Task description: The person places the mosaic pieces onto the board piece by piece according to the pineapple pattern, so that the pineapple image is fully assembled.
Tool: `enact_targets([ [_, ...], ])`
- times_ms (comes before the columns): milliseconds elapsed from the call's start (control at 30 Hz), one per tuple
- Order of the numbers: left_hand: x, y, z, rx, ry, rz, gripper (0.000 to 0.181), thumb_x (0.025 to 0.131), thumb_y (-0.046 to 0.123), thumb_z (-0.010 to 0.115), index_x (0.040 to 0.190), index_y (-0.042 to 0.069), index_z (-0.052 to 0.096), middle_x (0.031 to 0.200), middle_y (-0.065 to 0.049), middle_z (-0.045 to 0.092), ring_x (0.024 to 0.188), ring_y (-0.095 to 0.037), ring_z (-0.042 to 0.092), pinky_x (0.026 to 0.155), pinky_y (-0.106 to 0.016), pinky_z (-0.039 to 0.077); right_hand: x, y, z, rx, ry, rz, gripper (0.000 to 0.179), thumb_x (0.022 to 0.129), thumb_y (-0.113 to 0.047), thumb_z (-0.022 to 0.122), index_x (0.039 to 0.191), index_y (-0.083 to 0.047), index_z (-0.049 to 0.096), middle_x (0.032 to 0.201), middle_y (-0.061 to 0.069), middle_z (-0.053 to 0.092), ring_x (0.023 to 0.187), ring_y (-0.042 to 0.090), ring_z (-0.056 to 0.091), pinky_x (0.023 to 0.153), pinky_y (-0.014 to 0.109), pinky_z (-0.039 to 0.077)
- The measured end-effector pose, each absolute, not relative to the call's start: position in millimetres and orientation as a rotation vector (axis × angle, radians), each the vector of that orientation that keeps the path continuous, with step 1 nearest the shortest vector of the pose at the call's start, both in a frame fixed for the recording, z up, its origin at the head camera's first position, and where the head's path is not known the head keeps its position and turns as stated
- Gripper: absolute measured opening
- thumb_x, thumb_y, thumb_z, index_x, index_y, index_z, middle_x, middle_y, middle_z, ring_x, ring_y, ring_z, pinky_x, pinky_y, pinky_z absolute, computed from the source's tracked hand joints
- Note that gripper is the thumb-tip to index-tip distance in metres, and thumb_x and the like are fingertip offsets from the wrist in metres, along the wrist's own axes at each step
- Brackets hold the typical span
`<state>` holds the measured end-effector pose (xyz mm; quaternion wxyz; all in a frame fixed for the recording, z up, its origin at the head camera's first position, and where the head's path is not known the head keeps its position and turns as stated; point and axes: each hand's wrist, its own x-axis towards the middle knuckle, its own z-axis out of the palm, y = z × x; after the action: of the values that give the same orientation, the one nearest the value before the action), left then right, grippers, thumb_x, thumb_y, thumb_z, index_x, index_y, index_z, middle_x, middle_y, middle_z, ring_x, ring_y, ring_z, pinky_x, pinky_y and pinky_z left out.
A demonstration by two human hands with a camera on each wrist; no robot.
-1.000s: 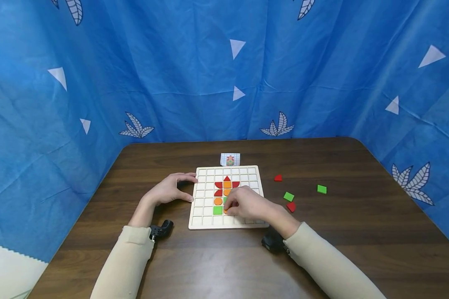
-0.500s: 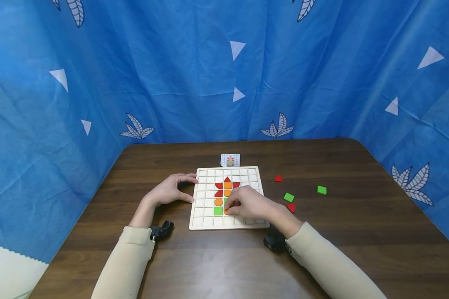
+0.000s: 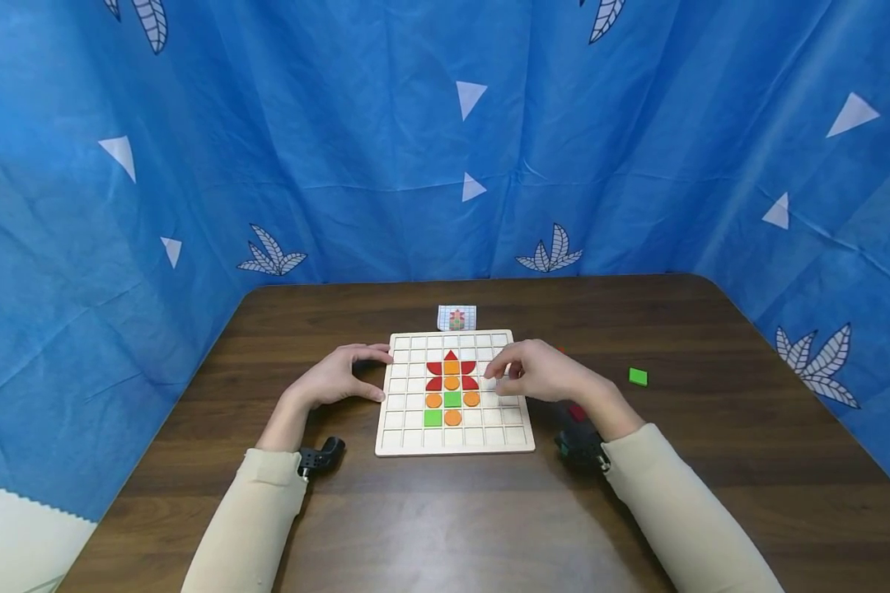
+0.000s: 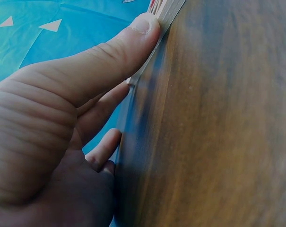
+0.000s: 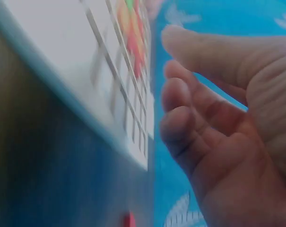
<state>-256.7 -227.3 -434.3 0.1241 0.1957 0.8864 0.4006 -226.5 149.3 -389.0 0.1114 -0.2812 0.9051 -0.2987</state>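
Observation:
A cream grid board lies on the table, bearing a figure of red, orange and green tiles. Red petal pieces flank an orange square under a red triangle. Lower down are orange discs, green squares and, in the bottom row, an orange disc beside a green square. My left hand touches the board's left edge with thumb and fingertips spread apart. Over the board's right side hovers my right hand, fingers loosely bent; the right wrist view shows nothing between them.
Behind the board lies a small printed card with a coloured pattern. A loose green square lies to the right. A red piece shows partly beneath my right wrist. Blue curtains surround the table.
My right hand has let go of the orange disc, which stays in the bottom row, and has moved right and away from me. My left hand has stayed at the board's edge.

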Motion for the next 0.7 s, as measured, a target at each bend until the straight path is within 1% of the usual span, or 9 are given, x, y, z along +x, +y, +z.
enact_targets([
  [167, -257, -227, -436, 0.561, 2.58, 1.167, 0.057, 0.075, 0.025, 0.093, 0.128, 0.02, 0.072, 0.157, -0.008, 0.05, 0.149, -0.036, 0.039, 0.123, -0.06, 0.029, -238, 187, -388, -0.781, 2.664, -0.892, 0.026, 0.089, -0.013, 0.08, 0.116, -0.012, 0.077, 0.097, 0.003, 0.07, 0.084, 0.019, 0.057, 0.069, 0.029, 0.051],
  [367, -257, -227, -436, 0.562, 2.583, 1.167, 0.057, 0.075, 0.025, 0.093, 0.128, 0.019, 0.072, 0.158, -0.008, 0.05, 0.149, -0.036, 0.039, 0.123, -0.061, 0.029, -243, 228, -385, -0.621, 2.724, -0.909, 0.03, 0.091, -0.013, 0.078, 0.121, -0.012, 0.075, 0.109, 0.007, 0.072, 0.091, 0.022, 0.058, 0.075, 0.033, 0.055],
  [500, -257, -227, -435, 0.564, 2.58, 1.168, 0.057, 0.075, 0.024, 0.093, 0.128, 0.019, 0.072, 0.158, -0.009, 0.05, 0.149, -0.036, 0.039, 0.123, -0.061, 0.029, -242, 250, -388, -0.565, 2.743, -0.933, 0.03, 0.092, -0.011, 0.077, 0.121, -0.011, 0.075, 0.115, 0.01, 0.073, 0.091, 0.022, 0.061, 0.076, 0.033, 0.056],
  [700, -257, -228, -434, 0.579, 2.585, 1.163, 0.056, 0.076, 0.023, 0.093, 0.128, 0.018, 0.072, 0.158, -0.009, 0.05, 0.149, -0.036, 0.039, 0.122, -0.06, 0.03, -238, 272, -398, -0.536, 2.754, -0.929, 0.03, 0.09, -0.009, 0.078, 0.12, -0.011, 0.075, 0.115, 0.012, 0.072, 0.088, 0.022, 0.057, 0.07, 0.031, 0.054],
])
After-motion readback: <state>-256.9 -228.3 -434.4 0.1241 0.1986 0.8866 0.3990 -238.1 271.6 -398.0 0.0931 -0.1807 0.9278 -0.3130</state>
